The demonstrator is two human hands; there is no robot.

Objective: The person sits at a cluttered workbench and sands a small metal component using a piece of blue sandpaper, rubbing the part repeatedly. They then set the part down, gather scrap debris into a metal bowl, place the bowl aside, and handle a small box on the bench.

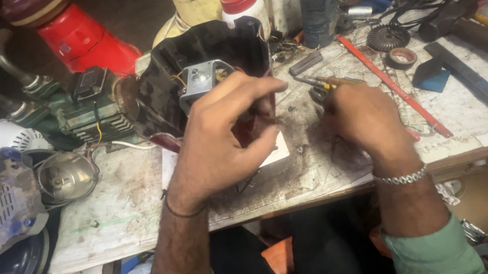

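A black plastic appliance housing (195, 55) lies open on the workbench, with a grey metal bracket (201, 76) and wires inside it. My left hand (225, 136) reaches into its open end, fingers curled around the dark red lower edge. My right hand (360, 115) rests on the bench to the right, closed on a small tool with a yellow-and-black handle (315, 82) whose tip points left toward the housing. A white paper sheet (277, 151) lies under the housing.
The paper-covered bench (139, 201) carries a long red tool (391, 83), a gear (387, 38), a tape roll (402, 58), a hammer (461, 17) and a white bottle with red cap (242, 2). Motor parts and a red cylinder (76, 33) crowd the left.
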